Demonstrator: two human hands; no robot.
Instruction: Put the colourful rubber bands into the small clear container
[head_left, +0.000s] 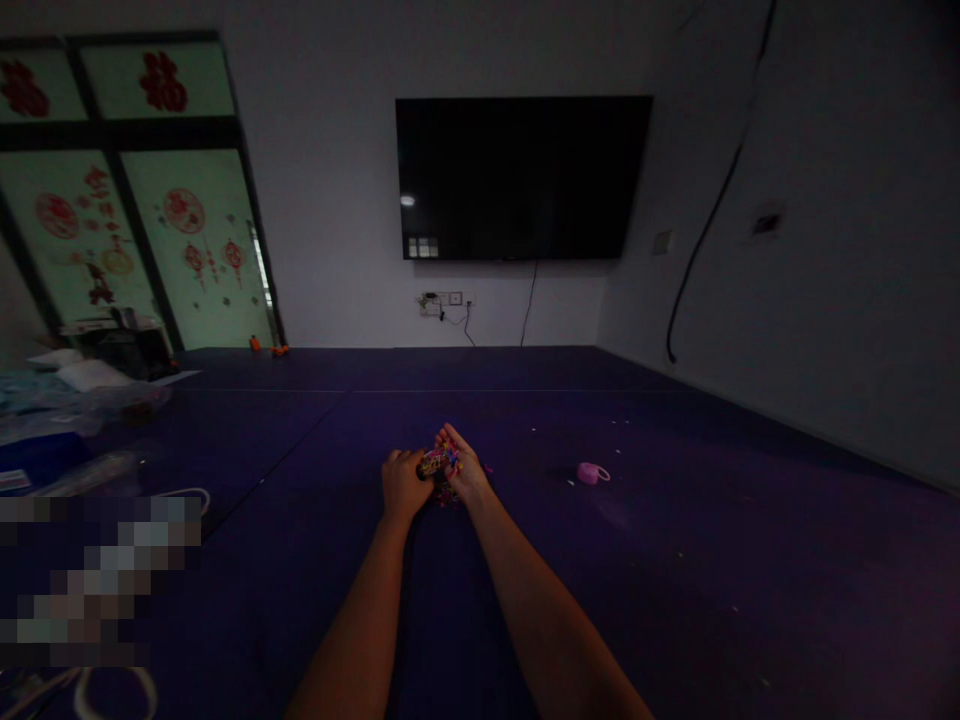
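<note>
Tiny bits (452, 458), pink, yellow and blue, jumbled in the right hand (469, 477)

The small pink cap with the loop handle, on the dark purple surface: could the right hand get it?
Probably yes: the pink cap lies to the right of the right hand with nothing blocking it, though that hand is cupping small multicoloured pieces.

A red 福 sign (163, 82) is showing on an upper door pane (112, 85); a second 福 sign (25, 88) is showing on the neighbouring pane (64, 85).
</note>
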